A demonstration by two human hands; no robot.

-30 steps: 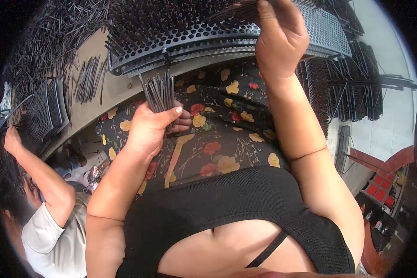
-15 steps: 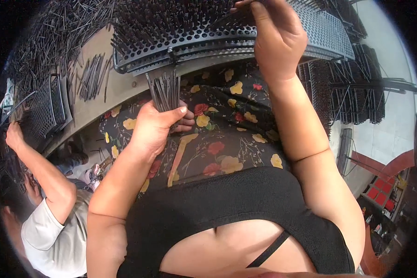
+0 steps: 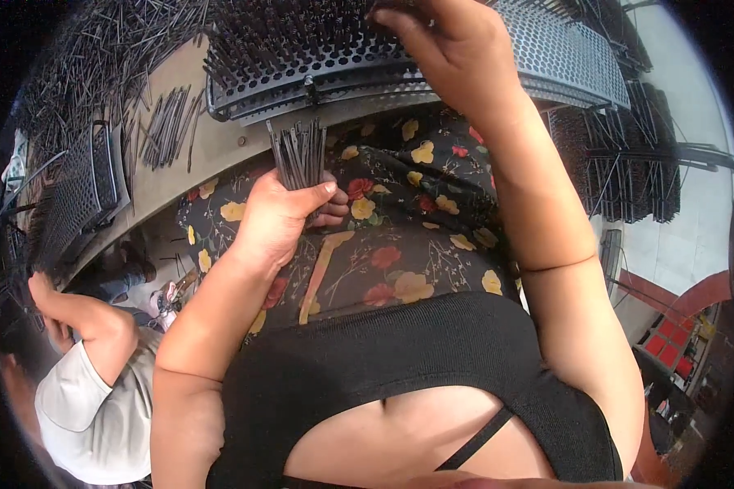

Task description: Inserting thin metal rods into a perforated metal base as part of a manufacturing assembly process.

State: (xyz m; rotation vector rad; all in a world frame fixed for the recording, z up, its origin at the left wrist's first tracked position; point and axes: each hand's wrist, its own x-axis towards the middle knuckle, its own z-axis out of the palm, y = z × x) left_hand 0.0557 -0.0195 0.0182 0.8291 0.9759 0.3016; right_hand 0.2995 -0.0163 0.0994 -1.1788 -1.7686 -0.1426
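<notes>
My left hand point(image 3: 289, 208) is closed around a bundle of thin dark metal rods point(image 3: 298, 155), their upper ends pointing away from me over my lap. Reaching forward, my right hand point(image 3: 461, 57) is at the perforated metal rack point(image 3: 261, 102), where many similar rods point(image 3: 302, 37) stand upright in the holes. Its fingers are curled at the top edge of the picture, among the standing rods. Whatever they may pinch is hidden by the hand and the dark rods behind.
Loose rods point(image 3: 98, 57) lie heaped at the far left of the table point(image 3: 228, 151), with a small bunch point(image 3: 167, 130) nearer. A smaller rack point(image 3: 77, 183) stands by a co-worker point(image 3: 98, 391) at left. Filled racks point(image 3: 636, 155) are at the right. A flowered cloth point(image 3: 400, 244) covers my lap.
My right hand has moved left and slightly farther away over the rack. My left hand keeps its bundle almost in place. The co-worker's arm at the left has lowered.
</notes>
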